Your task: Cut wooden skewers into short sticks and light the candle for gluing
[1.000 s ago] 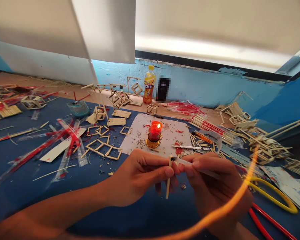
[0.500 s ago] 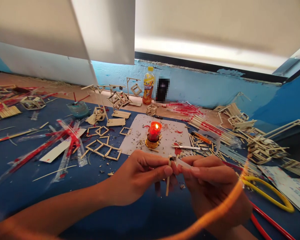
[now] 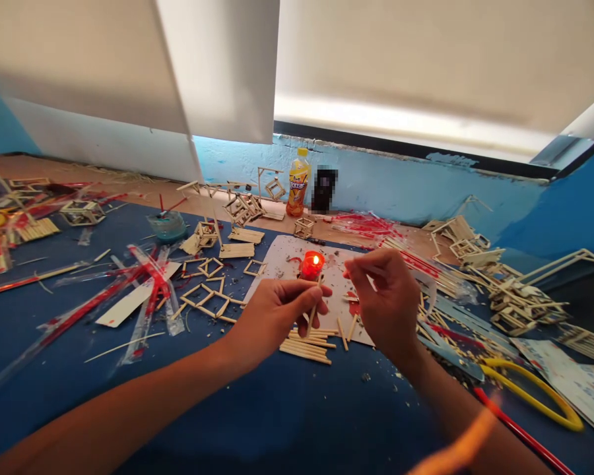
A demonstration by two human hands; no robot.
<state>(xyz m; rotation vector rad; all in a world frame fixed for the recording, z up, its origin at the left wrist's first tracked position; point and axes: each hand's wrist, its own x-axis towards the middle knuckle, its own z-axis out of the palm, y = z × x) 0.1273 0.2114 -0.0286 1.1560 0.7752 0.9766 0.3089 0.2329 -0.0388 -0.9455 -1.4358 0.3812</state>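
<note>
My left hand is closed around a thin wooden stick, holding it just in front of a lit red candle. The candle stands on a white sheet on the blue table. My right hand hovers to the right of the candle with its fingertips pinched together; what they hold is hidden. A small pile of cut sticks lies below both hands at the sheet's near edge.
Square stick frames and red-striped plastic wrappers lie to the left. An orange drink bottle stands by the blue wall, with a teal bowl to its left. Stick cubes pile up at the right, near a yellow cable.
Both hands have moved away from me toward the candle and come apart. The left hand now holds the stick alone near the flame. The pile of sticks has come into view.
</note>
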